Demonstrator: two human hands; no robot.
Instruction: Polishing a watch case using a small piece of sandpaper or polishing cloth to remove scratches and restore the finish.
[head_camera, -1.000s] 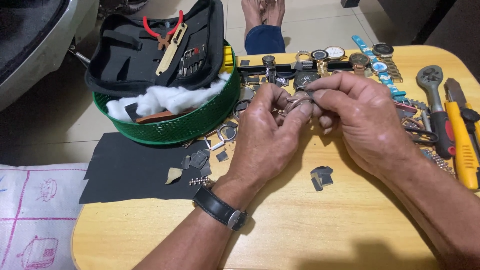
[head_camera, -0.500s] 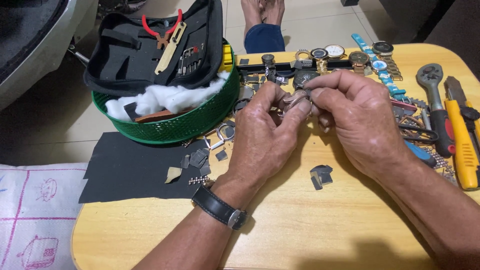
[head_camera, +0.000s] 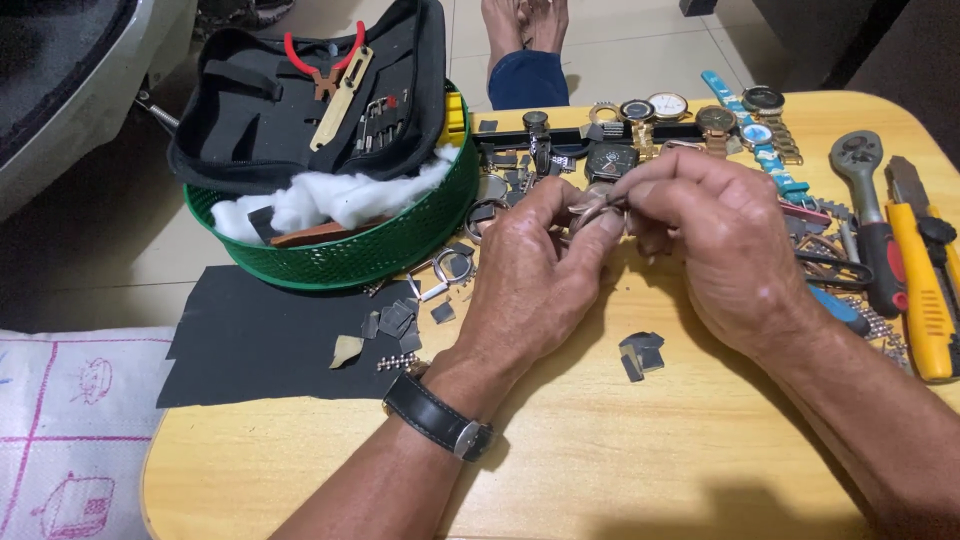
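Both hands meet over the middle of the yellow wooden table (head_camera: 600, 470), and between them sits a small round metal watch case (head_camera: 592, 212), raised just above the tabletop. The left hand (head_camera: 535, 280), a black strap watch (head_camera: 437, 425) on its wrist, is closed around the case from below, thumb and fingers pinching its rim. The right hand (head_camera: 725, 240) comes in from the other side, fingertips pinched shut on the same case at its top edge; whether it also holds a fine tool there is too small to tell.

Behind the hands, a row of wristwatches (head_camera: 660, 110) lies along the far edge of the table, with loose metal links and case parts scattered near them. To the left, a round green mesh basket (head_camera: 400, 240) holds white cotton wadding (head_camera: 330, 195) and an open black tool pouch (head_camera: 300, 100) with red-handled pliers (head_camera: 320, 60) tucked inside. A sheet of black sandpaper (head_camera: 250, 335) lies in front of the basket. On the right edge, a ratchet wrench with a red grip (head_camera: 870, 215) lies beside a yellow utility knife (head_camera: 925, 290). A small dark folded scrap (head_camera: 640, 353) rests just below the hands.
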